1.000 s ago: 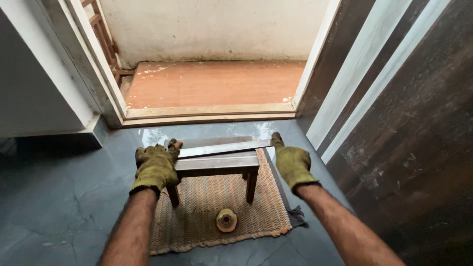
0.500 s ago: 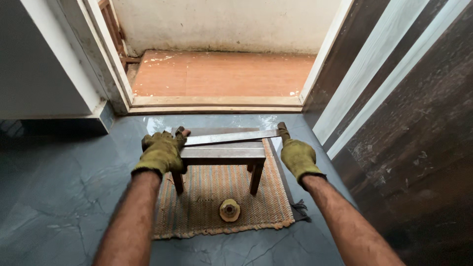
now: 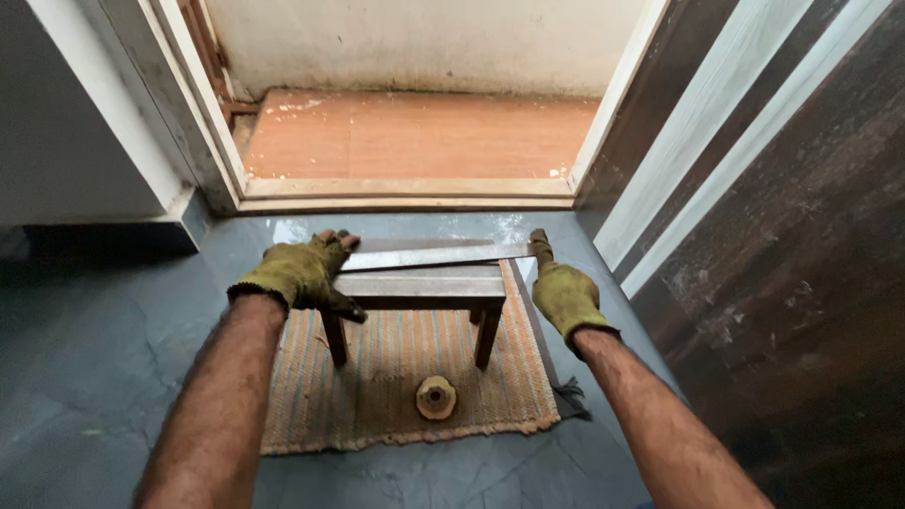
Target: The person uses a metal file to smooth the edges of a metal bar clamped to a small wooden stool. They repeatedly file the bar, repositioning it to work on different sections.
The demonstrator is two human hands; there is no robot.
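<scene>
- Floor point(image 3: 104, 377): dark grey stone, bare on both sides of the mat; open room is widest on the left.
- Woven mat point(image 3: 377, 396): striped orange and tan, frayed near edge, lying flat on the floor. On it a small round wooden knob-like piece point(image 3: 436, 397), lying loose and apart from both hands.
- Wooden stool point(image 3: 419, 287): low, dark legs on the mat, top level. It carries the work.
- Flat metal strip point(image 3: 438, 255): long, grey, lying across the stool top, slightly slanted, both ends reaching past the stool's sides.
- Left hand point(image 3: 297, 273): gloved, fingers curled over the strip's left end and the stool's corner, pressing down.
- Right hand point(image 3: 563, 290): gloved, fingers closed about the strip's right end, thumb up along it.
- Progress, as judged: the strip is seated and held at both ends; no cut, mark or bend shows on it, so any working of it appears not yet begun.
- Right edge: dark door leaf point(image 3: 782, 283) with pale bands, close beside the right hand; little room there.
- Far edge: raised threshold point(image 3: 405, 193) and white door frame point(image 3: 189, 123); beyond, a reddish floor point(image 3: 415, 132) and pale wall.
</scene>
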